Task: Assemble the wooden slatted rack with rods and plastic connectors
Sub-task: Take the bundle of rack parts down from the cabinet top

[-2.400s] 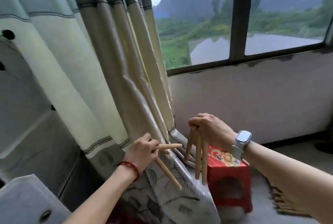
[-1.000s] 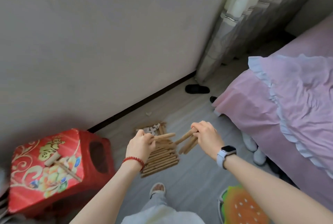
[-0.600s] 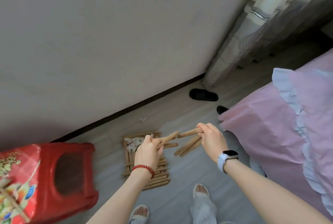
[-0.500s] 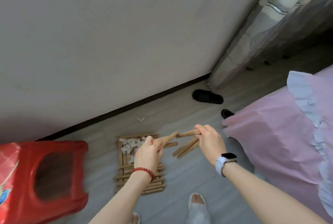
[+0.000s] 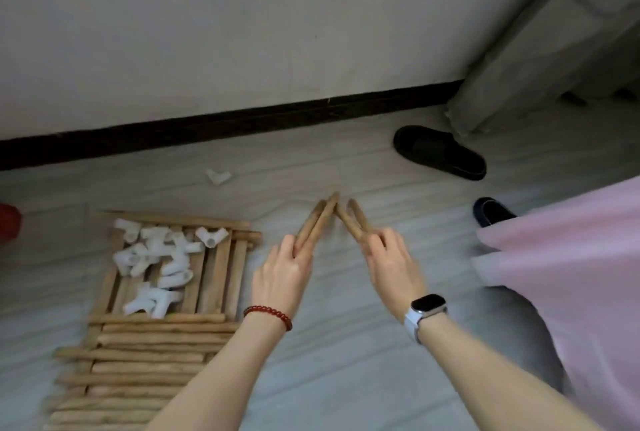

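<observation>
**Both hands holding rods low over floor**

Left hand (image 5: 282, 278), red bead bracelet (image 5: 268, 314) at the wrist, has its fingers curled round two round tan wooden rods (image 5: 317, 222). Right hand (image 5: 389, 266), white-strapped smartwatch (image 5: 424, 309) at the wrist, grips two further tan wooden rods (image 5: 353, 219). The far tips of the two pairs meet in an inverted V over the grey plank floor (image 5: 346, 361); contact with the floor cannot be told.

Left of the hands, a flat wooden slatted panel (image 5: 214, 271) lies on the floor, a heap of white plastic tube connectors (image 5: 156, 264) resting on it. Loose wooden rods (image 5: 145, 361) lie stacked nearer the camera. One stray white connector (image 5: 218, 176) lies near the dark skirting (image 5: 207, 125). A black slipper (image 5: 440, 151) lies to the right, beside pink bedding (image 5: 571, 274)
</observation>
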`<state>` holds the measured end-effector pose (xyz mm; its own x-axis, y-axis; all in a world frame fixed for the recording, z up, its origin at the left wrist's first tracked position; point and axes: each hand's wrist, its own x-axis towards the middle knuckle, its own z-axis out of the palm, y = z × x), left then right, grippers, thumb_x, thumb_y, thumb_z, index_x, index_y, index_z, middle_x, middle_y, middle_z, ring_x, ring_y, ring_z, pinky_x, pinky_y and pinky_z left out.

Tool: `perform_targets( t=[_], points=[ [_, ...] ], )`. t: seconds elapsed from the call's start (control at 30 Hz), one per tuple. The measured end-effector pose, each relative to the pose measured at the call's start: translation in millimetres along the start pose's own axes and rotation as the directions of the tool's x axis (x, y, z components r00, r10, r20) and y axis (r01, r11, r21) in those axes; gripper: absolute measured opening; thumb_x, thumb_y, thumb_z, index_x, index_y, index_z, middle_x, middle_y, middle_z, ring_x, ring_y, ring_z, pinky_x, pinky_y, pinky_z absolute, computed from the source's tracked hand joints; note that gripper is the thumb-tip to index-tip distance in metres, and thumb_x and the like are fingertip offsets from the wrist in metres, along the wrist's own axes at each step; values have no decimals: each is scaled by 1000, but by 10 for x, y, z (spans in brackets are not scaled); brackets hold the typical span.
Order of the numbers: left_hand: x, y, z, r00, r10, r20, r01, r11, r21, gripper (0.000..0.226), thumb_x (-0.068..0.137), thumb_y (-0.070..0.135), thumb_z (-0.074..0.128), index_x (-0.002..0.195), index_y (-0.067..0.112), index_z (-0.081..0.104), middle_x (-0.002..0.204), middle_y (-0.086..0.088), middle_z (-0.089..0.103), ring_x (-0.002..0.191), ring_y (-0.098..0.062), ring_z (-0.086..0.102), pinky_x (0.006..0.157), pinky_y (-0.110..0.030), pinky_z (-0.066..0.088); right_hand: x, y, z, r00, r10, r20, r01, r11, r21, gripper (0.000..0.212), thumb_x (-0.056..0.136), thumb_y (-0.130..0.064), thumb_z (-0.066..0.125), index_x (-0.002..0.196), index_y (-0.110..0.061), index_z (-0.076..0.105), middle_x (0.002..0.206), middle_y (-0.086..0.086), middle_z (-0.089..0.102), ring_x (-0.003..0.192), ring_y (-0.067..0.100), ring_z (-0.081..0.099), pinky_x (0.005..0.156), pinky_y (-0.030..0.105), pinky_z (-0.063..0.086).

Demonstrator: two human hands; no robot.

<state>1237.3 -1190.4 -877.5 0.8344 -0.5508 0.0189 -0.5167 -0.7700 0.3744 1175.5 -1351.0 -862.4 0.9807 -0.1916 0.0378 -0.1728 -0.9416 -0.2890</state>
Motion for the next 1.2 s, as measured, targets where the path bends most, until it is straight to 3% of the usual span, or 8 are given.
perform_targets(
  t=[0.13, 0.3, 0.4, 0.53, 0.67, 0.8, 1.07, 1.2],
  points=[
    [-461, -175, 889, 992, -3, 124, 0, 1000, 25, 41, 57, -3, 82, 93, 8, 65, 84, -14, 55, 50, -28, 53, 28, -27, 30, -696, 262, 850, 971, 11, 239, -7, 1000, -18, 49, 59, 5, 77, 98, -14, 54, 95, 14, 59, 78, 33, 60, 39, 27, 40],
    [-789, -267, 1636, 905, -76, 418, 37, 994, 100, 40, 95, 14, 36, 134, 22, 31, 132, -8, 29, 108, -28, 45, 64, -37, 44, -1027, 467, 1595, 906, 66, 419, -51, 998, -48, 41, 87, -1, 42, 123, -22, 44, 142, 5, 26, 116, 28, 32, 69, 29, 40],
    [-828, -305, 1899, 887, -44, 460, -23, 990, 137, 44, 93, 15, 36, 136, 22, 31, 135, -8, 33, 115, -27, 39, 75, -36, 43, -1028, 514, 1810, 891, 51, 451, -50, 999, -15, 38, 86, -2, 45, 122, -16, 47, 146, 10, 22, 125, 31, 31, 84, 31, 44],
    [-889, -400, 2073, 894, 11, 448, -80, 988, 134, 64, 85, 39, 42, 144, 28, 20, 139, -5, 31, 119, -28, 34, 86, -37, 34, -1054, 547, 1891, 909, -79, 409, 45, 995, 90, 47, 67, -1, 68, 114, -3, 61, 128, 27, 49, 115, 47, 51, 91, 47, 50],
    [-975, -472, 2070, 903, 13, 430, -58, 994, 93, 77, 86, 48, 39, 149, 23, 2, 153, -15, 15, 134, -32, 23, 101, -42, 27, -1079, 555, 1898, 865, -36, 500, 43, 999, -3, 64, 91, -20, 40, 149, -10, 15, 158, 9, -3, 145, 31, -1, 117, 46, 8],
    [-959, -487, 2075, 852, -28, 522, -28, 995, 98, 80, 88, 51, 33, 149, 17, -5, 156, -7, -12, 143, -24, -5, 109, -40, 12, -1026, 538, 1916, 833, -43, 552, 99, 993, -72, 60, 99, -32, 25, 150, -12, 1, 149, -2, -27, 143, 24, -20, 115, 40, -12],
    [-846, -449, 1657, 811, -100, 576, 80, 995, 59, 65, 94, 37, 38, 148, 17, 10, 156, -3, 7, 143, -24, 6, 114, -45, 10, -935, 324, 1693, 747, 58, 662, -3, 996, -84, 61, 99, -27, 30, 150, -21, -2, 157, 7, -17, 144, 24, -15, 116, 44, -5],
    [-922, -355, 964, 819, -146, 555, 141, 989, 53, 52, 95, 35, 37, 144, 20, 25, 153, -3, 20, 141, -21, 14, 112, -44, 10, -909, -6, 1163, 762, 62, 645, -42, 998, -46, 45, 96, -17, 34, 141, -11, 33, 148, 12, 31, 139, 27, 23, 112, 35, 21]
  ],
)
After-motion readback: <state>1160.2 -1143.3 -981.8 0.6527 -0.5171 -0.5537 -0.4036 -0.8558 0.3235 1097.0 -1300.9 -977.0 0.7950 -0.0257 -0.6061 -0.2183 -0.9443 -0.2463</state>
